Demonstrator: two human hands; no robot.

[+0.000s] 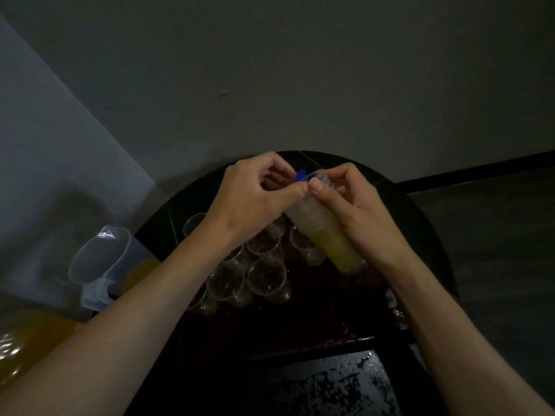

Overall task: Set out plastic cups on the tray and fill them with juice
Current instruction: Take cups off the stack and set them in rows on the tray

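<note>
Right hand [357,211] grips a tilted stack [324,232] of nested clear cups above the tray [300,319]. Left hand [252,199] pinches the rim of the top cup between thumb and forefinger, with the two thumbs nearly touching. Loose cups [265,277] stand clustered on the dark tray under the hands and look unfilled; the tray sits on a round black table [420,223]. Jug [105,262] with yellow juice low in it is at the table's left edge, well apart from the stack; a small blue thing [301,174] behind the fingers, can't tell what.
</note>
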